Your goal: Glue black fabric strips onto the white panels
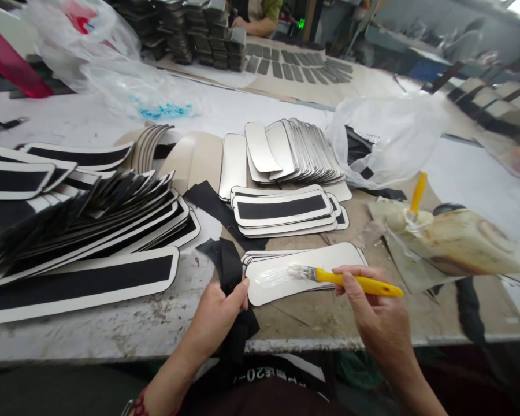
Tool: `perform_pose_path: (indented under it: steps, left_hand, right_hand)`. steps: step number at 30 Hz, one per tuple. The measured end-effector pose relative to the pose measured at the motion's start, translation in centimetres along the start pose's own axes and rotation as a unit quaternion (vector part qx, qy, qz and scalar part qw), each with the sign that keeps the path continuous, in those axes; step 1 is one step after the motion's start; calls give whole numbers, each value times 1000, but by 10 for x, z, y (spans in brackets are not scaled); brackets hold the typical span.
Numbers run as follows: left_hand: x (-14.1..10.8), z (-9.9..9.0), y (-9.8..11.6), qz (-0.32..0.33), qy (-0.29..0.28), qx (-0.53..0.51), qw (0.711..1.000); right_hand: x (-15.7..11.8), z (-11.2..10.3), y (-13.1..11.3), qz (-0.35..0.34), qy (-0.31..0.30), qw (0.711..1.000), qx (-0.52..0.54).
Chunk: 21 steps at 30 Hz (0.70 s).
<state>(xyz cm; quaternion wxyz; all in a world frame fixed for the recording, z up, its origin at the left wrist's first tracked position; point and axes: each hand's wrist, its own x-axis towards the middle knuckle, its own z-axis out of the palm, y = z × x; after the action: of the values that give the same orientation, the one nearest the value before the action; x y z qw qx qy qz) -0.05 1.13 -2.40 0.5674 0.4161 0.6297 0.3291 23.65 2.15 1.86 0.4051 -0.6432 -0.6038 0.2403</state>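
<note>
My right hand (375, 300) grips a yellow-handled brush (368, 283). The bristles rest on a white rounded panel (329, 263), where a wet whitish smear shows on the left half. At the panel's left end, my left hand (223, 312) pinches black strips (229, 266), its thumb against the panel's edge. More panels lie under this one. Just behind sits a stack of white panels with black centres (281, 208). A fan of plain white panels (303, 150) stands farther back.
Large black-and-white pieces (91, 277) are piled at the left. To the right, a glue-stained container (468, 240) holds another yellow-handled tool (418, 193). Plastic bags (394, 136) lie farther back. Across the table is a person's forearm (260, 26) beside dark stacks (190, 29).
</note>
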Motion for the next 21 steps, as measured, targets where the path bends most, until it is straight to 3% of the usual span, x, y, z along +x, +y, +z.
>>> perform_pose_path:
  steps: [4,6,12,16,21]
  left_hand:
    - [2,1,-1,-11,3,1,1000]
    - [2,1,-1,-10,-1,4,1000]
    - [2,-3,-3,-3,-16,-3,1000]
    - [2,-4,-7,0,-13,-7,1000]
    - [2,-4,-9,-7,7,21,1000]
  right_hand:
    - [0,-18,-2,-21,39,996,-78]
    - [-3,-19,-10,-23,39,997,-68]
    - [-21,20,-37,5,-39,994,101]
    - [-22,29,-25,-8,-38,997,62]
    - [-10,0,-1,-102,11,993,-64]
